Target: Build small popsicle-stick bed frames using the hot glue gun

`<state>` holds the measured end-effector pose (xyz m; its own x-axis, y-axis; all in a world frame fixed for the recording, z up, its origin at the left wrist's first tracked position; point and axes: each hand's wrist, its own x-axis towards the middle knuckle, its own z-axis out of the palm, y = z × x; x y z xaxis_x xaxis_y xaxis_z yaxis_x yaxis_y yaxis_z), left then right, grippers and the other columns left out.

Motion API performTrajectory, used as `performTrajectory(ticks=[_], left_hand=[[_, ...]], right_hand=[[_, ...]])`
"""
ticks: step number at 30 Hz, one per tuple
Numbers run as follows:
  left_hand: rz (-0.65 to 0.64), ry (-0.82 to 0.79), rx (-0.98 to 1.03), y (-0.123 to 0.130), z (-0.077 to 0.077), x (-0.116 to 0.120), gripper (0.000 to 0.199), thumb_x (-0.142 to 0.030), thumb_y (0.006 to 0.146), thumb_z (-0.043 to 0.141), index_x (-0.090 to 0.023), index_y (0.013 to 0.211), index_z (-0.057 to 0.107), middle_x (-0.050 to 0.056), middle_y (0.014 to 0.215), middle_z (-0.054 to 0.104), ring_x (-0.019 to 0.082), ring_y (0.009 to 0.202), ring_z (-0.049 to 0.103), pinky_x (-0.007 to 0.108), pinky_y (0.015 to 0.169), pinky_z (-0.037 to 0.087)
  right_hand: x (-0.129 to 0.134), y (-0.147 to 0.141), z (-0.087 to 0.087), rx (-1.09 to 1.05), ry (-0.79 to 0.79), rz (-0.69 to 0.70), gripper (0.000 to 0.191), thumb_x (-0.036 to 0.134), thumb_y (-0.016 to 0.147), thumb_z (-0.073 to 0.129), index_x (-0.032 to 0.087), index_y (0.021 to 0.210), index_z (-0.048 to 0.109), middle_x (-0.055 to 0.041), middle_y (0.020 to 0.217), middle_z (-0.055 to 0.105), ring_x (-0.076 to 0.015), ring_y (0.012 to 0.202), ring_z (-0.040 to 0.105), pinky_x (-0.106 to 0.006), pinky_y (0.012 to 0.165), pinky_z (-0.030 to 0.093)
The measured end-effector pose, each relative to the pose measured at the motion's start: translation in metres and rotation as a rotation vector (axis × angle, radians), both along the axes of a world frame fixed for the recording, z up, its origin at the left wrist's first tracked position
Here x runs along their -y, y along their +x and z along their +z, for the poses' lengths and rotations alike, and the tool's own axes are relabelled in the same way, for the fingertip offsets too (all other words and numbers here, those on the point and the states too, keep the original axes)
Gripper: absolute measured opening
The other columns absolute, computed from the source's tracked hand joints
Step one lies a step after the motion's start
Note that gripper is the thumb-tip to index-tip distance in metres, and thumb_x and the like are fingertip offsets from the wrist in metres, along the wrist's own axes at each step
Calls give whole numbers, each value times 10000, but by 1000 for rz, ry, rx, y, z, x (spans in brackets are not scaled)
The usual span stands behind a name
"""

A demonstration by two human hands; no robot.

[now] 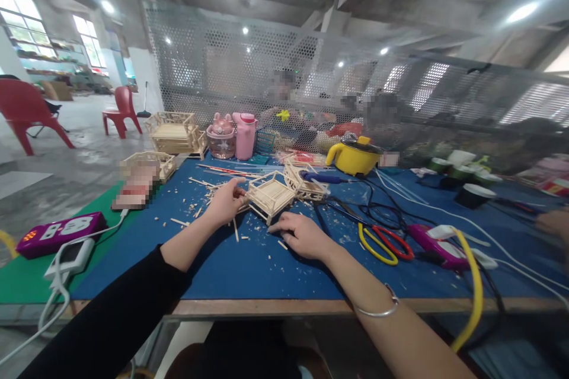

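A small model bed-like frame of pale wooden sticks [272, 194], with a slatted base and low rails, sits slightly tilted on the blue mat in front of me. My left hand [226, 201] has its fingers closed on the left corner of that frame. Close to the frame's near corner, my right hand [304, 235] rests low over the mat, its fingers partly stretched out and gripping nothing I can see. Behind the frame is a second stick model [306, 188], with a blue-handled tool [322, 177] lying across it. Loose sticks [236, 230] and chips lie around both hands.
Scissors with yellow and red handles [386, 244] lie right of my right hand, among cables. Purple power strips [438, 247] sit at both sides. A yellow pot [355, 157], pink flask [244, 135] and larger stick model [175, 133] stand along the back, before a perforated screen [213, 59].
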<state>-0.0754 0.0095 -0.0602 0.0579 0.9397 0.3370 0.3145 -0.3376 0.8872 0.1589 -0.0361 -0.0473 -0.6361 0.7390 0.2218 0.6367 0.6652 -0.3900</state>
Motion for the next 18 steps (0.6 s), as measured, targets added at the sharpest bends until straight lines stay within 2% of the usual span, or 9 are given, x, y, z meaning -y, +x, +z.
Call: performTrajectory(ticks=[2, 4, 9, 15, 18], left_hand=[[-7, -3, -4, 1, 0, 1, 492, -167, 679, 676, -192, 1159, 571, 32, 848, 686, 194, 799, 643, 327, 800, 480], [-19, -11, -7, 2, 1, 3, 494, -168, 677, 683, -201, 1158, 575, 36, 866, 696, 202, 834, 649, 330, 814, 480], [-51, -56, -24, 6, 3, 9, 519, -190, 672, 695, -183, 1170, 547, -9, 736, 655, 166, 702, 617, 287, 698, 472], [-68, -96, -86, 10, 6, 16, 537, -219, 672, 698, -159, 1173, 515, -41, 688, 619, 142, 647, 586, 264, 661, 438], [-58, -122, -134, 12, 4, 21, 538, -204, 675, 687, -156, 1179, 507, -46, 687, 605, 137, 650, 577, 257, 648, 424]], right_hand=[[-1, 2, 1, -21, 2, -27, 343, 17, 695, 475, 206, 794, 745, -33, 818, 665, -161, 768, 608, -286, 754, 458], [-3, 6, 2, -58, 4, -66, 326, 1, 671, 457, 188, 740, 715, -34, 805, 672, -163, 781, 612, -284, 769, 460], [-7, 19, 5, -100, -37, -156, 333, 14, 662, 448, 165, 796, 713, -50, 834, 705, -177, 800, 634, -297, 780, 471], [-9, 35, 12, -31, -198, -84, 309, 78, 637, 576, 203, 854, 757, -10, 851, 719, -153, 761, 648, -252, 732, 485], [-11, 38, 10, -53, -159, -196, 257, 80, 664, 529, 166, 816, 718, -25, 774, 695, -151, 688, 605, -262, 670, 455]])
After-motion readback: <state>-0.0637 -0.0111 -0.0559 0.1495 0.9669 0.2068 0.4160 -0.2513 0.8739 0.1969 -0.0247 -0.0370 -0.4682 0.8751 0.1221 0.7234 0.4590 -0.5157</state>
